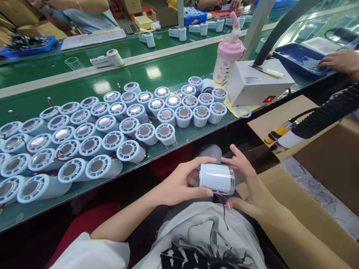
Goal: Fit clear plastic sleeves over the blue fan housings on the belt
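Currently left hand [179, 183] clasps one blue cylinder [215, 177]; right hand [257, 192] spread open, empty; one pink-lidded bottle [228, 56] beyond.

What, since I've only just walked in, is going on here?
A person's left hand grips a pale-blue cylinder with a clear, plastic-looking cover above their lap, thin red wires hanging below. The open right hand is close to its clear end; contact is unclear. Beyond, many pale-blue cylinders with round silver centres crowd the green work surface.
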### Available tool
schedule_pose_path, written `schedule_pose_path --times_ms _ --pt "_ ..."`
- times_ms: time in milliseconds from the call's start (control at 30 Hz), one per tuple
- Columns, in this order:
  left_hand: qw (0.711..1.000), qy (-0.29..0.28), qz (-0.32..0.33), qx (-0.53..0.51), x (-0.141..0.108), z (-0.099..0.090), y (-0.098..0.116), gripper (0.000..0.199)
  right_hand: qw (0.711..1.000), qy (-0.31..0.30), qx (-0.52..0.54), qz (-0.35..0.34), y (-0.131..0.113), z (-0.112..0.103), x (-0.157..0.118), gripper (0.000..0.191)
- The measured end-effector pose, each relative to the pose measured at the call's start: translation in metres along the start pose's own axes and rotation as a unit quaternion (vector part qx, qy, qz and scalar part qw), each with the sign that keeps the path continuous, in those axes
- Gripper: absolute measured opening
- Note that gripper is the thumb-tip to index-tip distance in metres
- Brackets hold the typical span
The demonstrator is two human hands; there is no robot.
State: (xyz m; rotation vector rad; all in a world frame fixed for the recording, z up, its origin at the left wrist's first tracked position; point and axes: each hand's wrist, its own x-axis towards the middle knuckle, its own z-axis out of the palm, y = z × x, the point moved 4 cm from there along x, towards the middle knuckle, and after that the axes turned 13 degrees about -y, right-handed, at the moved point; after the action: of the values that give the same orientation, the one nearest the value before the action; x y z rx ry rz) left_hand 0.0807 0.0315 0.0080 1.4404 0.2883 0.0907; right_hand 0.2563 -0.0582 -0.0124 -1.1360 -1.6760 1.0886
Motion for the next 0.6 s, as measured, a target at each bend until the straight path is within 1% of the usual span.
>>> schedule_pose_path --times_ms 33,67,100,133,167,233,267,300,333,400,467,533,600 --pt "1.000 -0.010 -0.014 -0.014 0.000 0.000 -0.001 0.065 0.998 -0.001 -0.051 -0.035 -0.004 -0.001 -0.002 0.052" --pt "0.999 -0.017 -0.023 -0.021 0.000 0.000 -0.001 0.067 0.995 -0.011 -0.079 -0.053 -0.007 -0.001 -0.003 0.052" --pt "0.999 -0.020 -0.024 -0.021 0.001 0.000 -0.001 0.069 0.994 -0.021 -0.088 -0.056 -0.008 0.000 -0.003 0.052" --pt "1.000 -0.020 -0.019 -0.014 0.001 0.000 0.000 0.072 0.997 -0.031 -0.062 -0.039 -0.008 0.000 -0.003 0.053" --pt "1.000 -0.018 -0.009 -0.003 0.001 -0.001 0.002 0.074 0.999 -0.041 -0.002 -0.004 -0.006 0.000 -0.003 0.053" --pt "1.000 -0.019 0.014 0.009 0.000 -0.001 0.006 0.074 0.988 -0.052 0.136 0.059 -0.002 0.002 -0.002 0.050" --pt "0.999 -0.026 0.019 0.005 0.000 -0.001 0.007 0.073 0.980 -0.052 0.180 0.071 -0.002 0.002 -0.002 0.047" --pt "0.999 -0.034 0.020 -0.005 0.000 -0.001 0.007 0.072 0.976 -0.049 0.195 0.079 -0.002 0.001 -0.002 0.046" --pt "0.999 -0.041 0.019 -0.020 0.000 0.000 0.006 0.072 0.978 -0.044 0.185 0.083 -0.003 0.000 -0.002 0.047" --pt "0.997 -0.050 0.014 -0.060 0.000 0.000 0.003 0.074 0.986 -0.029 0.135 0.093 -0.004 -0.003 -0.003 0.049" --pt "0.994 -0.053 0.003 -0.096 0.003 0.001 -0.004 0.078 0.987 -0.023 0.113 0.115 -0.002 -0.003 -0.004 0.050" --pt "0.991 -0.054 -0.012 -0.124 0.006 0.002 -0.014 0.081 0.980 -0.020 0.134 0.147 0.003 0.001 -0.004 0.049" --pt "0.988 -0.048 -0.024 -0.147 0.007 0.003 -0.023 0.083 0.968 -0.023 0.179 0.176 0.008 0.008 -0.003 0.048"
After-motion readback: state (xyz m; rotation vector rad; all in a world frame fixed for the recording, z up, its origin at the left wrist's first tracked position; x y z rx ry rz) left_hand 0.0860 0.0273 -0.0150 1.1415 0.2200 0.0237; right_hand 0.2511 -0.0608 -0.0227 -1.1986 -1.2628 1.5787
